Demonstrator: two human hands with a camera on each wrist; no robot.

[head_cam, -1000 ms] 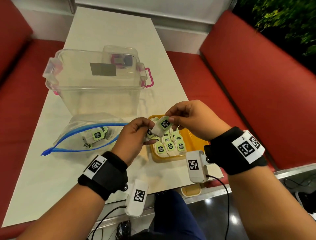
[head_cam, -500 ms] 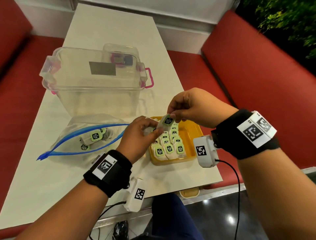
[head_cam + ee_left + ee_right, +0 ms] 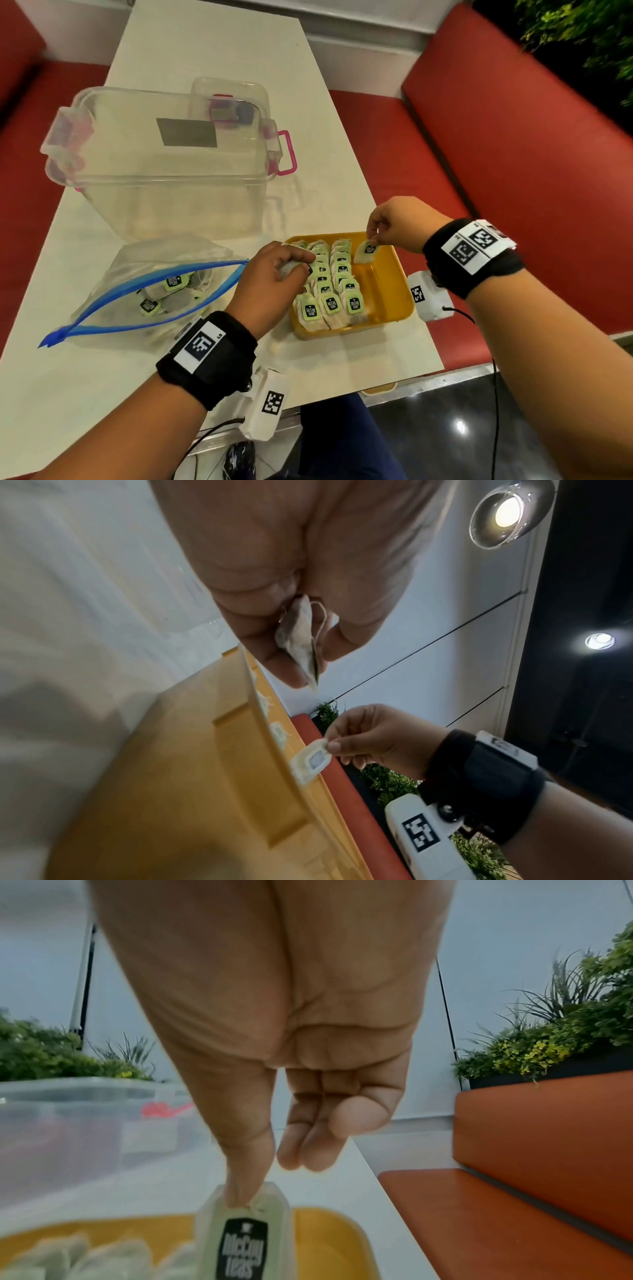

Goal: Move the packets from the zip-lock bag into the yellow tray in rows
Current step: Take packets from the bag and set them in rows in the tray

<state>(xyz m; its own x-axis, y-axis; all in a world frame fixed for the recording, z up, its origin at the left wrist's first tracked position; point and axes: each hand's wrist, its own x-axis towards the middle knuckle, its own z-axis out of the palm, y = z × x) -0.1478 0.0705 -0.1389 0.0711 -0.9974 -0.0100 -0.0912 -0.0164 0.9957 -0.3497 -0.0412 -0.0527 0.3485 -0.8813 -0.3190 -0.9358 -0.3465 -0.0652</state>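
Observation:
The yellow tray [image 3: 394, 298] sits near the table's front right and holds three rows of green-labelled tea packets [image 3: 330, 303]. My right hand [image 3: 375, 236] pinches one packet [image 3: 365, 251] by its top edge at the tray's far right, beside the third row; the same packet [image 3: 245, 1237] fills the right wrist view. My left hand [image 3: 294, 265] hovers over the tray's left edge, its fingers curled round another packet [image 3: 301, 639]. The open zip-lock bag [image 3: 147, 294] lies left of the tray with a few packets [image 3: 174, 282] inside.
A large clear lidded box [image 3: 164, 161] with pink latches stands behind the bag and tray. The white table [image 3: 212, 48] extends far back. Red bench seats [image 3: 513, 154] flank it. The tray lies close to the table's front right edge.
My right hand carried its packet from above the tray's middle to the far right end and lowered it. The left hand stayed at the tray's left edge with its packet.

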